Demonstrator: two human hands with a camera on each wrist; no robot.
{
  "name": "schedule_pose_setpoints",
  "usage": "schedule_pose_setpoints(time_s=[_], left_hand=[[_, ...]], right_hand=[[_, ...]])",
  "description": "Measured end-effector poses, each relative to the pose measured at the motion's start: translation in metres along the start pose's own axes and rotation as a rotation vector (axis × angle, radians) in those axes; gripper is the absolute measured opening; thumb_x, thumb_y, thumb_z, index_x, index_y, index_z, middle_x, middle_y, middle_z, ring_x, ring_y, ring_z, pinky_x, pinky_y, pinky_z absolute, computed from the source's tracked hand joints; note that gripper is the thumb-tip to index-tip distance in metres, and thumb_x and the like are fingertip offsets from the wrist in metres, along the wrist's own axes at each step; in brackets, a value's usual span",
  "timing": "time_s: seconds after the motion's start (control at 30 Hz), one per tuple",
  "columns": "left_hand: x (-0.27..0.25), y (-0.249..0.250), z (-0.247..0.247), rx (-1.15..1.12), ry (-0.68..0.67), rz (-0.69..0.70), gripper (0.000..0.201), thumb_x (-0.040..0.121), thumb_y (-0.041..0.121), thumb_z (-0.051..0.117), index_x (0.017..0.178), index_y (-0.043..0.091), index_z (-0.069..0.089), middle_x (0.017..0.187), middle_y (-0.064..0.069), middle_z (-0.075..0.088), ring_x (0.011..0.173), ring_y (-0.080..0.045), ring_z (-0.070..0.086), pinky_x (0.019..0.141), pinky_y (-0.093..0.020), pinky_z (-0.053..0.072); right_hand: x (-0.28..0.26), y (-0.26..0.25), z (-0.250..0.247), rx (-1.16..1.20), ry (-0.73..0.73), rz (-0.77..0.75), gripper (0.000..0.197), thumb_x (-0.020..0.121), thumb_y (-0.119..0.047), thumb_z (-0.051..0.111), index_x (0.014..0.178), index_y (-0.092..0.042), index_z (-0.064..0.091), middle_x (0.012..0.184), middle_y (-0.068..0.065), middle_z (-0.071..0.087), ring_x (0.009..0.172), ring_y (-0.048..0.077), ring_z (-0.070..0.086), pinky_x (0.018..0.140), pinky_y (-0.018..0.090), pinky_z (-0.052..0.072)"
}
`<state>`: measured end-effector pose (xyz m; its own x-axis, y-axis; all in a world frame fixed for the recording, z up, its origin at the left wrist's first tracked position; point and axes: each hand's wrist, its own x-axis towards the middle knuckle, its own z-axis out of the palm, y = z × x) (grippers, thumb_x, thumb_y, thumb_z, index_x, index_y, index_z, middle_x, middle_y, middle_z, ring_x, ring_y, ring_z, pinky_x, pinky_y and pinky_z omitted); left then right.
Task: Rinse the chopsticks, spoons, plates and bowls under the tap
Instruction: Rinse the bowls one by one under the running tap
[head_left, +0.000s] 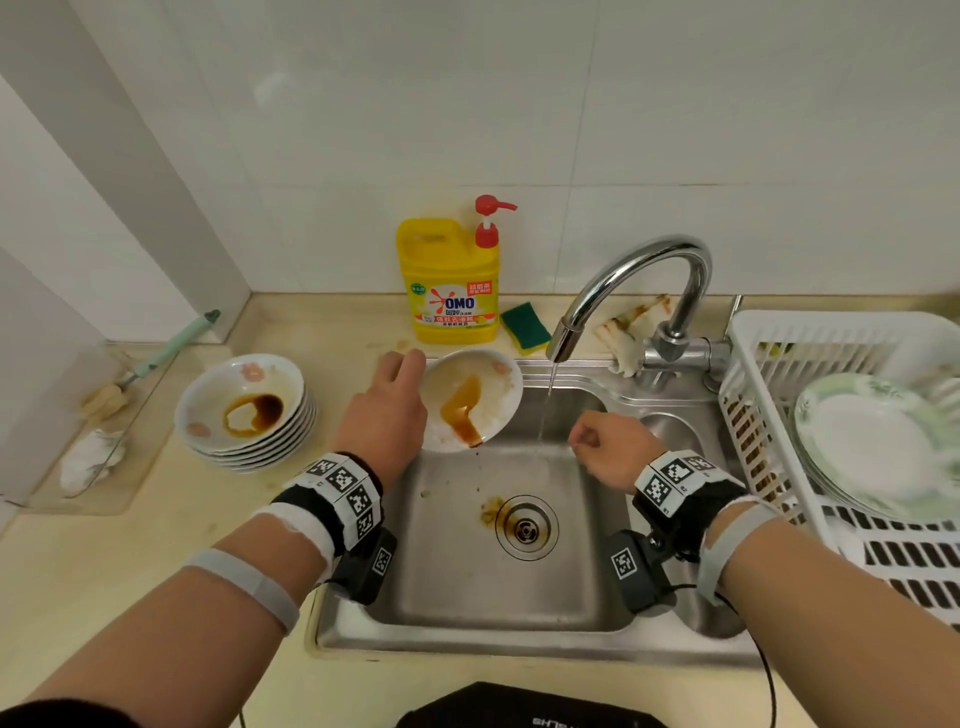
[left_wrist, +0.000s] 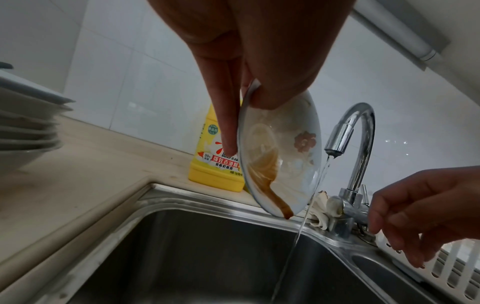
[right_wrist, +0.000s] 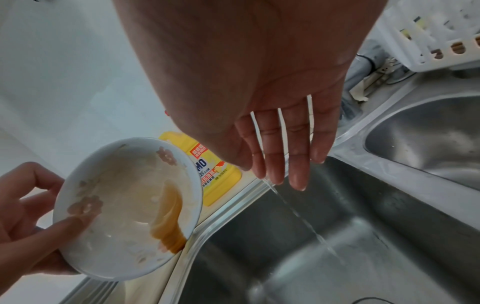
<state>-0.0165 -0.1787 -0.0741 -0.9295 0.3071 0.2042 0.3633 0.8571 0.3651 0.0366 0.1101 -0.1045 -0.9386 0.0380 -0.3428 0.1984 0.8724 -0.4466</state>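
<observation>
My left hand (head_left: 395, 395) pinches the rim of a small white flowered plate (head_left: 470, 400), thumb inside, fingers (left_wrist: 226, 107) behind it. The plate (left_wrist: 280, 156) is tilted over the sink's back left corner, and brown sauce runs down to its lower rim. It hangs just left of the thin water stream (head_left: 545, 405) falling from the tap (head_left: 644, 275). My right hand (head_left: 608, 452) hovers empty over the sink, right of the stream, with its fingers (right_wrist: 272, 156) hanging straight down beside the water. A stack of dirty plates (head_left: 244, 410), sauce on the top one, stands on the counter at the left.
The steel sink (head_left: 467, 571) has brown residue by its drain. A yellow detergent bottle (head_left: 449, 280), a green sponge (head_left: 524, 322) and a cloth (head_left: 628, 332) line the back ledge. At the right, a white drying rack (head_left: 779, 338) holds clean plates (head_left: 878, 447).
</observation>
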Motion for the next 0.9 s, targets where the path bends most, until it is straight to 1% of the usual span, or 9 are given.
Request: schedule_pose_setpoints(time_s=[0.1,0.17,0.3,0.43,0.57,0.63,0.7,0.8,0.9], left_hand=[[0.006,-0.001,0.005,-0.009,-0.030,-0.032,0.028,0.094,0.003,0.052,0.119,0.012,0.043,0.116,-0.009,0.049,0.069,-0.040,0.056,0.062,-0.052,0.054],[0.011,-0.002,0.011,-0.044,-0.040,-0.050,0.028,0.095,0.005,0.053,0.119,0.012,0.042,0.115,-0.008,0.051,0.072,-0.038,0.057,0.063,-0.049,0.054],[0.028,-0.008,0.028,-0.135,-0.067,-0.110,0.032,0.093,0.008,0.055,0.122,0.012,0.042,0.108,-0.007,0.055,0.070,-0.028,0.053,0.061,-0.035,0.043],[0.042,-0.012,0.042,-0.160,-0.127,-0.147,0.028,0.094,0.009,0.056,0.117,0.016,0.042,0.099,-0.001,0.057,0.072,-0.025,0.052,0.064,-0.032,0.039],[0.048,-0.011,0.055,-0.202,-0.155,-0.128,0.025,0.096,0.011,0.055,0.105,0.025,0.036,0.089,0.002,0.057,0.075,-0.022,0.052,0.064,-0.031,0.036],[0.050,-0.010,0.060,-0.231,-0.158,-0.120,0.024,0.096,0.013,0.055,0.104,0.026,0.036,0.087,0.001,0.058,0.075,-0.021,0.053,0.062,-0.031,0.036],[0.051,-0.009,0.063,-0.252,-0.141,-0.094,0.021,0.097,0.016,0.055,0.103,0.026,0.037,0.084,0.004,0.057,0.075,-0.021,0.055,0.063,-0.031,0.039],[0.053,-0.007,0.067,-0.278,-0.129,-0.070,0.021,0.099,0.019,0.055,0.103,0.029,0.037,0.080,0.012,0.054,0.074,-0.018,0.055,0.064,-0.032,0.042],[0.055,-0.008,0.070,-0.265,-0.113,-0.065,0.023,0.099,0.021,0.055,0.104,0.033,0.036,0.081,0.010,0.056,0.074,-0.020,0.058,0.064,-0.037,0.048]], right_hand=[[0.007,0.006,0.002,0.017,-0.017,0.017,0.010,0.098,-0.023,0.055,0.101,-0.026,0.065,0.088,-0.010,0.064,0.093,0.017,0.067,0.087,0.033,0.053],[0.014,0.010,0.004,0.047,-0.024,0.031,0.010,0.097,-0.023,0.056,0.098,-0.027,0.065,0.088,-0.011,0.064,0.093,0.017,0.068,0.088,0.033,0.054],[0.034,0.015,0.005,0.164,-0.040,0.036,0.011,0.096,-0.025,0.058,0.090,-0.034,0.060,0.089,-0.008,0.069,0.087,0.015,0.070,0.090,0.038,0.055],[0.054,0.012,0.010,0.368,-0.044,0.055,0.001,0.097,-0.029,0.061,0.097,-0.029,0.060,0.093,0.000,0.072,0.078,0.015,0.074,0.089,0.046,0.058],[0.073,0.008,0.019,0.453,-0.068,0.081,0.017,0.100,-0.040,0.057,0.106,-0.025,0.060,0.097,-0.003,0.073,0.079,0.014,0.075,0.090,0.046,0.059],[0.079,0.002,0.021,0.486,-0.092,0.086,0.028,0.102,-0.044,0.054,0.114,-0.020,0.061,0.099,-0.001,0.074,0.081,0.017,0.075,0.089,0.047,0.060],[0.085,-0.001,0.022,0.522,-0.123,0.092,0.034,0.103,-0.045,0.050,0.115,-0.017,0.064,0.099,0.002,0.075,0.082,0.019,0.076,0.087,0.046,0.061],[0.091,-0.005,0.023,0.554,-0.110,0.081,0.037,0.105,-0.044,0.049,0.099,-0.013,0.067,0.087,0.008,0.078,0.075,0.020,0.078,0.082,0.046,0.063],[0.093,-0.005,0.024,0.537,-0.056,0.051,0.030,0.107,-0.034,0.049,0.086,-0.018,0.064,0.073,0.006,0.075,0.068,0.019,0.077,0.075,0.040,0.064]])
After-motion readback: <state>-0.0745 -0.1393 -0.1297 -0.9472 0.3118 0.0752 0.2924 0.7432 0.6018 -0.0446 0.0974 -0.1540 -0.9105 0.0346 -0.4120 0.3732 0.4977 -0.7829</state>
